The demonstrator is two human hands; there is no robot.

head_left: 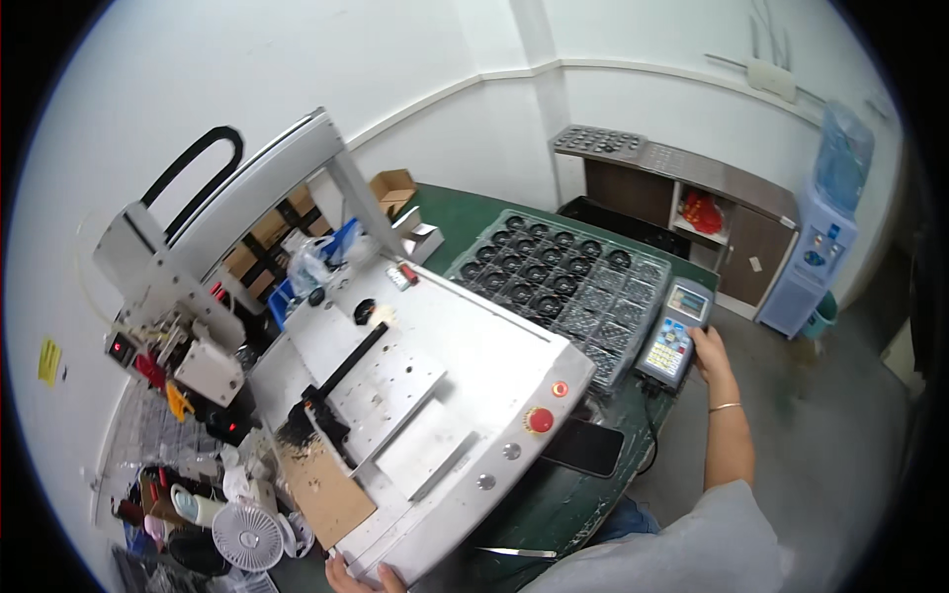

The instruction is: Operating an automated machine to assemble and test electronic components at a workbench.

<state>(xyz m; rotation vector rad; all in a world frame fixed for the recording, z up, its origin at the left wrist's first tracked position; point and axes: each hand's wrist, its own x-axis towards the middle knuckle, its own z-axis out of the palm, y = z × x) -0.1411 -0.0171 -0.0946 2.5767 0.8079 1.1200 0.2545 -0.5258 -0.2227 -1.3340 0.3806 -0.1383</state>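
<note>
My right hand (707, 354) grips the right side of a grey handheld controller (666, 348), which has a small screen and a keypad; the thumb lies by the keys and the other fingers are mostly hidden. The controller is at the table's edge, beside a clear plastic tray (623, 368). Black round parts (549, 304) fill several of the tray's pockets. At the lower edge, my left hand (364, 577) rests with fingers apart against the front corner of a white benchtop machine (494, 385). Only its fingers show.
A gantry (336, 163) with a tool head (203, 371) rises over the machine at left. A red stop button (539, 420) sits on its front panel. A black phone (585, 448) and tweezers (516, 551) lie on the green table (445, 212). A white fan (247, 537) stands lower left.
</note>
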